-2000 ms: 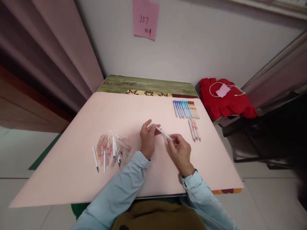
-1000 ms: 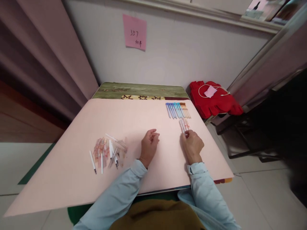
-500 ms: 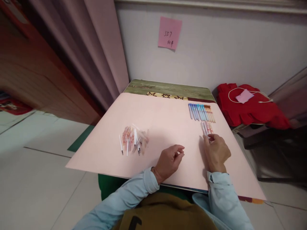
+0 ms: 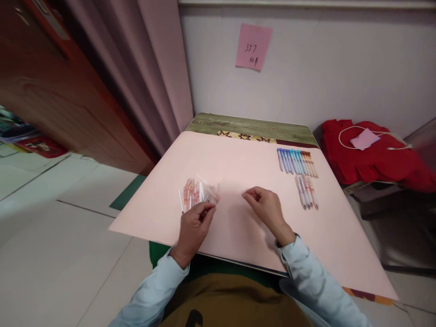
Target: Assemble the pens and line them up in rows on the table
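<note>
My left hand (image 4: 195, 229) is over the near edge of a loose pile, its thumb and fingertips drawn together; what they hold, if anything, is hidden. That pile has clear, pinkish patterned pen barrels (image 4: 190, 190), white pen refills (image 4: 180, 200) with dark tips, and a clear plastic bag (image 4: 213, 193) at its right. Above the middle of the table is my right hand (image 4: 267, 210), thumb and index finger pinched, with nothing visible between them. To its right, several clear pens (image 4: 306, 193) lie side by side, below a neat row of blue, turquoise and brown pens (image 4: 297, 162).
A pink sheet (image 4: 235, 159) covers most of the table, whose green far end (image 4: 252, 123) shows by the wall. Beyond the right edge, a red cloth (image 4: 361, 159) bears a white cable and a pink note (image 4: 364, 139). A curtain (image 4: 163, 68) hangs at the left.
My right hand has left the clear pens and moved left to mid-table. My left hand has moved left to the pile. The view has shifted slightly left.
</note>
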Action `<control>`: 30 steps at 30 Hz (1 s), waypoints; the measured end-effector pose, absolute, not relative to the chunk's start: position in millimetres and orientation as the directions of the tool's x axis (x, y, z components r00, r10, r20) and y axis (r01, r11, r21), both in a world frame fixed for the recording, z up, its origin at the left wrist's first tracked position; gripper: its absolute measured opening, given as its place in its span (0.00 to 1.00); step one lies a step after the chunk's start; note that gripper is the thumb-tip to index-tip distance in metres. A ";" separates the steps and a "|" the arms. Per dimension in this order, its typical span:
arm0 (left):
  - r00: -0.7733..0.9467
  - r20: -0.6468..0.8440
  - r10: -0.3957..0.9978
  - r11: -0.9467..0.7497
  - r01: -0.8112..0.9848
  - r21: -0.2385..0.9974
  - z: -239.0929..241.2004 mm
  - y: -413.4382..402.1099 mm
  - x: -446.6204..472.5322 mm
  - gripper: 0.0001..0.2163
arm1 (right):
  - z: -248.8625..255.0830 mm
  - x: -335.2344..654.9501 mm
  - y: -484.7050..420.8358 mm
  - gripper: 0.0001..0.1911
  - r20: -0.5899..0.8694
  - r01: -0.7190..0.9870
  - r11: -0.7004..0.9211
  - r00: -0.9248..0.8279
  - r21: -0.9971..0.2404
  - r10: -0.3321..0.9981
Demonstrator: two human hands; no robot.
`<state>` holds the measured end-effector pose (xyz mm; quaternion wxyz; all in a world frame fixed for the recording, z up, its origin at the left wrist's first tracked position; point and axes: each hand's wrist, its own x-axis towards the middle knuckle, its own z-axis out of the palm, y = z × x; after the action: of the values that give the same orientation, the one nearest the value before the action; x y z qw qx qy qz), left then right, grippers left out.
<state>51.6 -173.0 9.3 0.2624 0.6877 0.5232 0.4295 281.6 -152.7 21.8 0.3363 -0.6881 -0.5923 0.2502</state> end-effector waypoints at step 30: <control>-0.203 -0.004 0.979 0.018 0.066 0.998 16.6 -140.3 24.3 0.15 | -4.1 226.8 -117.4 0.15 -0.137 0.056 -0.139 0.034 -0.989 0.990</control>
<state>24.3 -140.3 16.6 0.4320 0.4602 0.5678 0.5285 226.8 -117.4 -4.1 0.4569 -0.5552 -0.4709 0.5111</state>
